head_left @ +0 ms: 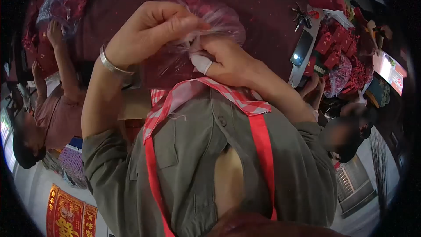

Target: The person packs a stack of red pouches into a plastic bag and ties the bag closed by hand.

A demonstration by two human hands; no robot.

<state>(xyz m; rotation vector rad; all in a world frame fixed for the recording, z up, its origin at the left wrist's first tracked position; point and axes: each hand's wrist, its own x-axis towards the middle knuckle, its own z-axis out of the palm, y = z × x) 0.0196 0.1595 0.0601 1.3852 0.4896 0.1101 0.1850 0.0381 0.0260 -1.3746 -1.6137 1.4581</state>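
A clear plastic bag with red contents lies on the dark red table cover, its neck gathered and twisted. My right hand, with a white cover on one finger, is closed around the gathered neck. Just above it, my left hand, with a silver bracelet at the wrist, is curled into a pinch beside the bag. What its fingertips hold is too small to make out.
At the left, a person's arm reaches to another clear bag of red items. On the right are a phone, keys, red packets and another person's hands. A red apron covers my front.
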